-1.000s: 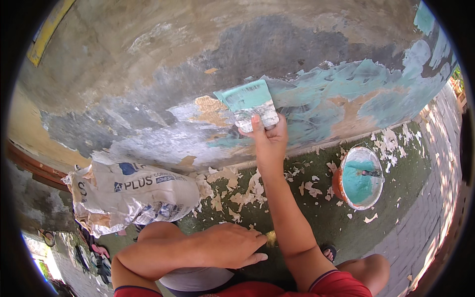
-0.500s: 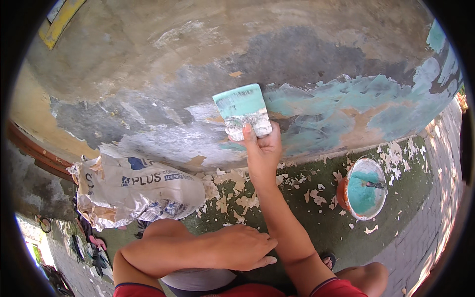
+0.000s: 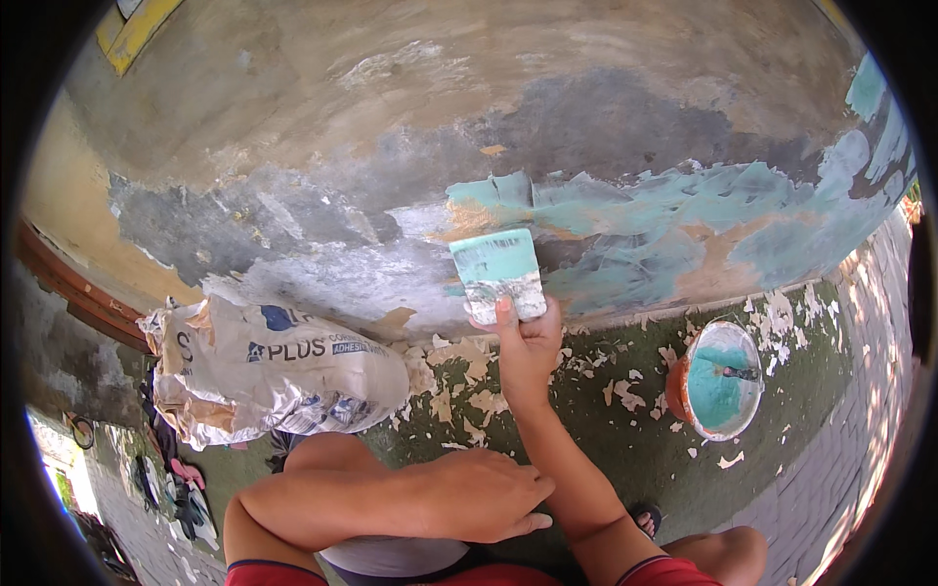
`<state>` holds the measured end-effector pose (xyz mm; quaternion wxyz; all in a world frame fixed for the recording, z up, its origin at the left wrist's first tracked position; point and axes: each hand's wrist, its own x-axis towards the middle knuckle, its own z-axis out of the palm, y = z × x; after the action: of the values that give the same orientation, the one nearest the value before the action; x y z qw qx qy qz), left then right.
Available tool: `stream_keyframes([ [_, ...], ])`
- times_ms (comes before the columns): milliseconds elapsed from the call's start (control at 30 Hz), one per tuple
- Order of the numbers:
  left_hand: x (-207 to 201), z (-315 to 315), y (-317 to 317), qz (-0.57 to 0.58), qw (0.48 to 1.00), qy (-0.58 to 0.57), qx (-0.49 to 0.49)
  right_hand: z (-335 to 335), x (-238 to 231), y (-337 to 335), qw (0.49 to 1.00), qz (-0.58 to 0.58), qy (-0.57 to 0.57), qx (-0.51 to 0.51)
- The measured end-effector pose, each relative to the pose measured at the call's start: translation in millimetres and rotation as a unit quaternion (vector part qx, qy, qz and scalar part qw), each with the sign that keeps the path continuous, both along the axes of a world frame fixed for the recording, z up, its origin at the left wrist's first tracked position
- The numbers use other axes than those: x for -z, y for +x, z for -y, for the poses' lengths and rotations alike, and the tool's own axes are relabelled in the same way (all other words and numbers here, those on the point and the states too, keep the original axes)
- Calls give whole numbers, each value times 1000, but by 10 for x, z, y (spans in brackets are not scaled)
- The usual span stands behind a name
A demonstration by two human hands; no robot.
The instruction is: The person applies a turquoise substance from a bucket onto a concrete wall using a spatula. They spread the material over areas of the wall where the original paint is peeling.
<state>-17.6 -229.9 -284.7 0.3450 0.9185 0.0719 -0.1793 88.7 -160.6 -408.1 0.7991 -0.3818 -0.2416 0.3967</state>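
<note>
In my right hand (image 3: 531,342) is a wide putty knife (image 3: 498,269), held upright with its blade toward the wall. Teal paste covers the upper part of the blade; the lower part is smeared white and grey. Just above the blade, a fresh teal patch (image 3: 489,198) lies on the patchy wall (image 3: 322,220), joining a larger teal coat to the right. My left hand (image 3: 481,496) hangs loosely beside my right forearm, thumb apart from the bent fingers, with nothing visible in it. Some of its fingers are hidden underneath.
A bucket (image 3: 676,391) of teal paste with a dark handle in it stands at right. A crumpled paper sack (image 3: 293,376) lies against the wall at left. Paint flakes (image 3: 625,393) litter the green ground. Footwear (image 3: 188,488) lies at far left.
My right hand has drawn the putty knife down and slightly right, away from the upper spot. Teal paste now shows on the wall there. My left hand has barely moved.
</note>
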Motion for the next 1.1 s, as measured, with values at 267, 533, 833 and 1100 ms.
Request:
stream_keyframes([
  [267,44,-19,-48,12,1000,3,-6,-395,-366,173,997,35,61,35],
  [533,-69,-12,31,-11,1000,6,12,-86,491,715,996,77,-4,55],
  [833,37,-52,108,-11,1000,-9,10,-360,-398,408,995,75,59,38],
  [1100,-49,-21,103,-3,1000,-1,10,75,206,981,992,74,-9,102],
])
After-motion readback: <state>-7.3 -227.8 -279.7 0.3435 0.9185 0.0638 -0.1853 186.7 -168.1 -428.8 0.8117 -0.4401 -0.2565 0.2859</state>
